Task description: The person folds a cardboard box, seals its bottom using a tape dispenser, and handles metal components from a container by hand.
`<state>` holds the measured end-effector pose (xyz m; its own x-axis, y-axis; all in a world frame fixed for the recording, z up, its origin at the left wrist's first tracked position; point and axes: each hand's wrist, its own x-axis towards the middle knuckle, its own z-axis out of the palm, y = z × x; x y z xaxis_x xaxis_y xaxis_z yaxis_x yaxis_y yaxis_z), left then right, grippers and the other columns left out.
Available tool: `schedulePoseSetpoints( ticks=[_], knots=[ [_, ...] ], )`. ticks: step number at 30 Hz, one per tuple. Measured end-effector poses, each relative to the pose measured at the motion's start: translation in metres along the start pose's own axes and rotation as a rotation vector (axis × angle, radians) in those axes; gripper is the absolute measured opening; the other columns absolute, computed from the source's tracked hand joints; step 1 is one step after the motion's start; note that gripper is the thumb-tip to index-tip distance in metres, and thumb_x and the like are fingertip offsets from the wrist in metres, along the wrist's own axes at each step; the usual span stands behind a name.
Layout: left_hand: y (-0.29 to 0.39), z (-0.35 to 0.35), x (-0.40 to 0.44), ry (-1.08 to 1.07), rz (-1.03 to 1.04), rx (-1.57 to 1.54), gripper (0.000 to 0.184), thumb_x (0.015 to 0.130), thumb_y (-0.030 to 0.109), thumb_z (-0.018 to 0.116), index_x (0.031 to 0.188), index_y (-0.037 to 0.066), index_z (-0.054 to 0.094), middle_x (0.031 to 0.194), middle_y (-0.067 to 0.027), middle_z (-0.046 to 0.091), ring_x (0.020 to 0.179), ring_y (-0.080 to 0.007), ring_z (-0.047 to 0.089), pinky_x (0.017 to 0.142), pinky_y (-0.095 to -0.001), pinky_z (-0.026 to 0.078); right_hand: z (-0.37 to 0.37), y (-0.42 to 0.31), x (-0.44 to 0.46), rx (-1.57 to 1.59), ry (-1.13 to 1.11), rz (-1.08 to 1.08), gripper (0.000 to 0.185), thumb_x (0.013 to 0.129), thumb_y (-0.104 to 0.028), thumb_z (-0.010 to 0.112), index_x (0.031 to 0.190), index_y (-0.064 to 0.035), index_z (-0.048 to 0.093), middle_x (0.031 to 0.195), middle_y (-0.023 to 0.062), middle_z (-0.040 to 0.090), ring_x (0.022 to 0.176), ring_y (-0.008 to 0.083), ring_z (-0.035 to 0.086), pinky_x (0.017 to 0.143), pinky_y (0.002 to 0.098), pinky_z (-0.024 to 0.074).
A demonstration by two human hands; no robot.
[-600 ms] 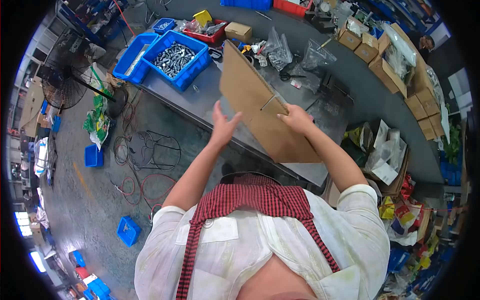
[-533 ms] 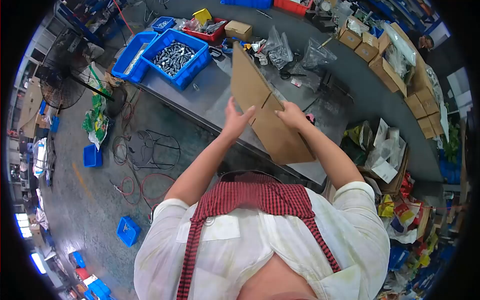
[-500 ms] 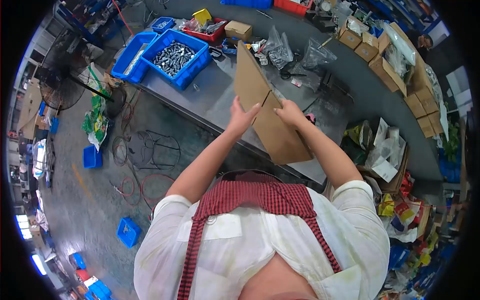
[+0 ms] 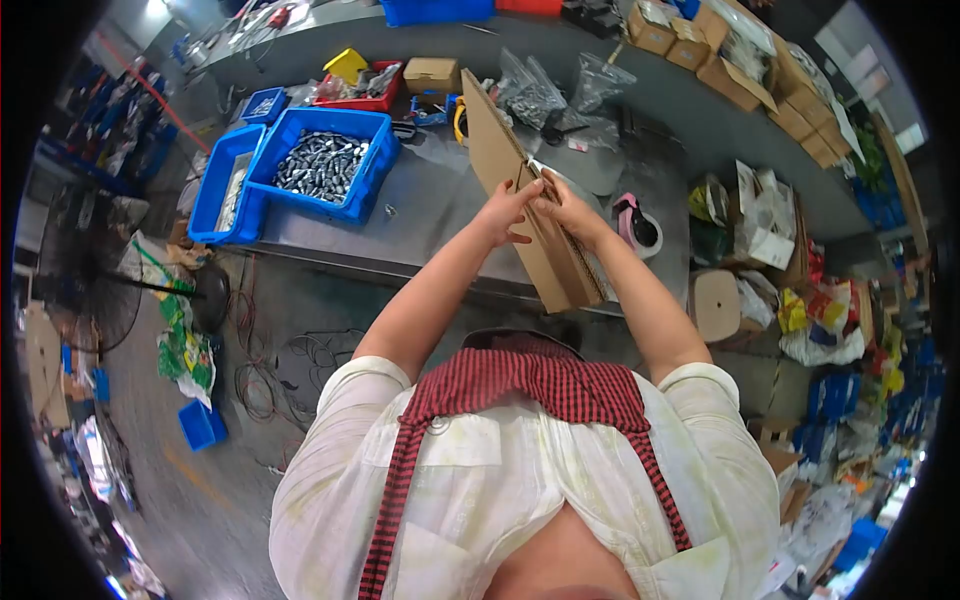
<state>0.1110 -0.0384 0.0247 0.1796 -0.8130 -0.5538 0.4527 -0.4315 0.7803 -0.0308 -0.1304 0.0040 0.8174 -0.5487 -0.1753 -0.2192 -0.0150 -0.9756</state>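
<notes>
A folded-flat cardboard box point(image 4: 545, 255) stands on its edge, tilted, over the metal workbench point(image 4: 430, 235). My left hand point(image 4: 505, 213) lies against its left face with the fingers spread. At the upper edge, beside a slot, my right hand point(image 4: 572, 210) grips the cardboard from the other side. The two hands are close together there. A pink-and-black tape dispenser point(image 4: 636, 226) sits on the bench to the right of my right hand.
Left on the bench, a blue bin point(image 4: 378, 165) holds many small metal parts, beside another blue bin point(image 4: 200, 215). Farther back are a red tray point(image 4: 392, 88), a small carton point(image 4: 432, 74) and clear bags point(image 4: 598, 82). A stool point(image 4: 715, 305) stands right; a fan point(image 4: 85, 290) stands left.
My view has turned, and the bench appears more level. The cardboard is now more edge-on, and my hands are closer together at its upper edge. The tape dispenser has come into fuller view.
</notes>
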Motion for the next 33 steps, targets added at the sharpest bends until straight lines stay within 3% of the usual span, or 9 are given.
schedulePoseSetpoints(
  ticks=[5,9,11,16,21,23,28,31,33],
  knots=[
    [-0.007,-0.015,-0.001,0.010,0.041,0.108,0.104,0.076,0.047,0.070,0.145,0.015,0.000,0.145,-0.0149,0.025,0.125,-0.0425,0.034,0.082,-0.0577,0.047,-0.011,-0.002,-0.010,-0.053,0.135,0.061,0.106,0.072,-0.062,0.067,0.145,-0.0042,0.016,0.144,0.0246,0.024,0.134,0.0345,0.026,0.107,0.0374,0.0258],
    [-0.002,-0.020,-0.016,0.108,0.156,0.206,0.090,0.076,0.025,0.065,0.145,0.016,0.007,0.137,-0.0173,0.029,0.107,-0.0345,0.050,0.073,-0.0556,0.052,-0.050,0.010,-0.001,-0.418,0.268,0.100,0.069,0.079,-0.035,0.063,0.132,0.0030,0.040,0.121,0.0292,0.051,0.120,0.0343,0.048,0.100,0.0416,0.0362],
    [-0.004,-0.021,-0.032,0.250,0.239,0.294,0.088,0.073,0.017,0.060,0.145,0.018,0.010,0.134,-0.0172,0.031,0.097,-0.0310,0.056,0.064,-0.0467,0.057,-0.079,0.004,0.004,-0.832,0.370,0.128,0.048,0.077,-0.020,0.055,0.116,0.0077,0.050,0.100,0.0276,0.061,0.098,0.0342,0.062,0.083,0.0427,0.0493],
    [0.008,-0.080,-0.058,0.380,0.317,0.452,0.077,0.075,0.000,0.050,0.144,0.017,0.021,0.132,-0.0184,0.036,0.069,-0.0217,0.064,0.048,-0.0318,0.053,-0.087,-0.084,-0.054,-0.187,0.528,0.108,0.035,0.073,-0.003,0.051,0.107,0.0035,0.052,0.088,0.0156,0.061,0.068,0.0277,0.065,0.051,0.0390,0.0575],
    [0.025,-0.094,-0.086,0.405,0.408,0.507,0.069,0.074,-0.001,0.051,0.139,0.017,0.035,0.127,-0.0170,0.043,0.085,-0.0230,0.063,0.056,-0.0300,0.053,-0.063,-0.052,-0.069,0.092,0.492,0.101,0.058,0.071,0.000,0.051,0.126,-0.0038,0.035,0.109,0.0156,0.053,0.079,0.0267,0.064,0.055,0.0407,0.0594],
    [0.019,-0.102,-0.080,0.480,0.462,0.656,0.066,0.074,0.000,0.051,0.136,0.016,0.038,0.129,-0.0171,0.042,0.093,-0.0258,0.062,0.063,-0.0327,0.054,-0.039,-0.048,-0.070,0.082,0.602,0.124,0.053,0.071,-0.001,0.049,0.123,-0.0045,0.037,0.100,0.0155,0.057,0.076,0.0249,0.066,0.053,0.0394,0.0592],
    [0.002,-0.101,-0.056,1.054,0.713,1.193,0.051,0.078,0.010,0.052,0.129,0.017,0.047,0.133,-0.0162,0.039,0.117,-0.0370,0.045,0.091,-0.0494,0.040,-0.073,-0.014,-0.037,0.165,0.653,0.245,0.055,0.072,-0.001,0.048,0.123,0.0012,0.028,0.101,0.0220,0.056,0.075,0.0284,0.066,0.054,0.0431,0.0593],
    [0.022,-0.072,-0.063,1.034,1.170,1.613,0.048,0.080,0.009,0.052,0.127,0.017,0.049,0.134,-0.0138,0.041,0.118,-0.0364,0.044,0.093,-0.0474,0.038,-0.076,-0.020,-0.025,0.151,0.728,0.286,0.058,0.074,-0.002,0.048,0.126,0.0044,0.025,0.100,0.0246,0.055,0.077,0.0330,0.066,0.052,0.0470,0.0585],
    [0.023,-0.063,-0.055,0.709,1.358,1.541,0.048,0.081,0.007,0.053,0.127,0.018,0.050,0.126,-0.0100,0.050,0.114,-0.0316,0.048,0.093,-0.0454,0.036,-0.076,-0.025,-0.023,0.058,0.813,0.296,0.056,0.073,-0.003,0.049,0.124,0.0061,0.029,0.100,0.0237,0.056,0.074,0.0342,0.066,0.051,0.0471,0.0581]
  ],
)
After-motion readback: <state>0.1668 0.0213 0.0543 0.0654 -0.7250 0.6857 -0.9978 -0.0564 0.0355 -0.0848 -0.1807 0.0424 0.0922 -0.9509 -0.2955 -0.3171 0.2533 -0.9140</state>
